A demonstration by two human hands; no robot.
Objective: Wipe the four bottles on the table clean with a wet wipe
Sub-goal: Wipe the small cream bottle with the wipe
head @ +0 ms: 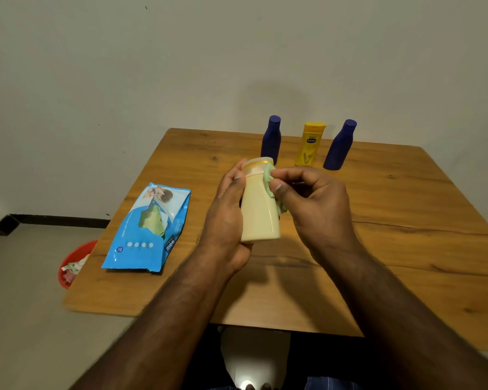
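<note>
Bottle of cream colour (260,205) sits upright in my left hand (226,218), that grip closed round its side above the middle of the desk (406,220). My right hand (319,205) pinches a green wet wipe (269,180) against its neck. At 12 o'clock stand two blue bottles (271,140) (340,146) with a yellow bottle (310,144) between; the wipe pack (148,229) lies at 9 o'clock.

Red bowl (73,263) half hidden by the table (406,220) (contents unclear).

Cream bottle (261,212), green wipe (269,180), two navy bottles (271,140), a yellow bottle (310,144), blue pack (148,228), wood-grain surface (406,220).
</note>
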